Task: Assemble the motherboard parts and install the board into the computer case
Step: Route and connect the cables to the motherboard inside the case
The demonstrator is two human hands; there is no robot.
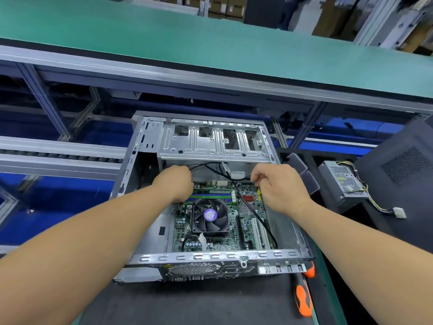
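Black cables [212,168] are pinched by curled fingers of left hand [174,181] and right hand [277,186].

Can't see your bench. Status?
Left hand, right hand each pinching thin black cables. Green motherboard seated in silver case. Nothing blocking.

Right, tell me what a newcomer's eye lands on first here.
First the open computer case at centre, with the green motherboard lying inside and its black cooler fan in the middle. Next, both hands at the board's far edge, the left hand and right hand each pinching thin black cables. Then the orange-handled screwdriver at the case's near right corner.
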